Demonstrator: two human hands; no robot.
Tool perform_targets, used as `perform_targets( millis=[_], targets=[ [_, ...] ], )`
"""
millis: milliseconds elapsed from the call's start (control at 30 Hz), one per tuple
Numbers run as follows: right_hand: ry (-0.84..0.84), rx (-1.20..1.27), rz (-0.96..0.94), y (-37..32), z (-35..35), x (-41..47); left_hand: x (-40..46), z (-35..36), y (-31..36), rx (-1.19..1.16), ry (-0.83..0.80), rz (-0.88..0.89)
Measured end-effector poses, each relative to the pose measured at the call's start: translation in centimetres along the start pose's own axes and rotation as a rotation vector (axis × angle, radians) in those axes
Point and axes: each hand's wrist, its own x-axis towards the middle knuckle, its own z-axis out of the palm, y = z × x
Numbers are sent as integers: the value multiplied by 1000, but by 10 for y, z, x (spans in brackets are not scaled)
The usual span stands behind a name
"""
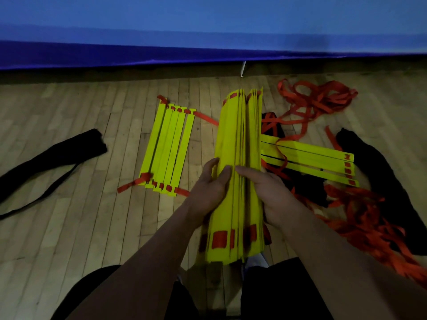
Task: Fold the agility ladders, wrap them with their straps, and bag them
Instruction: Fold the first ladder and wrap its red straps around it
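- A single head-worn view looks forward and steeply down from above the person's own forearms.
- It sits close over the left hand [211, 188] and right hand [269, 192], which fill the lower centre.
- The wide angle takes in the wooden floor [80, 227] ahead, up to a blue wall pad [208, 31] bowed across the top.

We see bright yellow rungs [238, 172] with orange-red straps [316, 98], black bags [379, 167], a pale wooden plank floor [69, 227] and a blue wall mat [161, 31].
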Motion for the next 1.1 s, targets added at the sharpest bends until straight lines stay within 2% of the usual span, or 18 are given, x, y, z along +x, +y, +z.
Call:
perform_targets(
  millis=[100, 200, 367, 467, 533, 600, 667, 767, 900, 1000, 1067, 1100],
  targets=[
    [-79, 2, -4, 2, 2, 1, -1, -1, 6, -119, -37, -78],
    [-43, -72, 26, 6, 8, 1, -1, 1, 6, -154, -118, -92],
    [16, -39, 42, 3, 3, 0, 6, -11, 5, -218, -7, -94],
    [1, 0, -10, 5, 5, -3, 9, -21, 6, -139, 31, -133],
    [-20, 4, -24, 5, 8, -5, 5, -8, 16, -107, -67, -177],
    [-9, -63, -50, 9, 9, -4, -7, -4, 14, -141, -212, -144],
    [16, -192, -45, 8, 11, -7, -4, -1, 8, -89, -234, -102],
    [-31, -298, 26, 7, 19, -6, -9, 1, 12, -86, -309, -171],
    [-54, -331, 34, 7, 24, -11, 2, -6, 15, -161, -305, -200],
    [-44, -311, 18, 9, 16, -8, -3, -8, 18, -294, -411, -318],
    [-83, -280, -46, 8, 11, -10, -13, -9, 18, -369, -441, -368],
    [-69, -271, -85, 8, 11, -8, -13, -9, 15, -326, -419, -381]
  ],
)
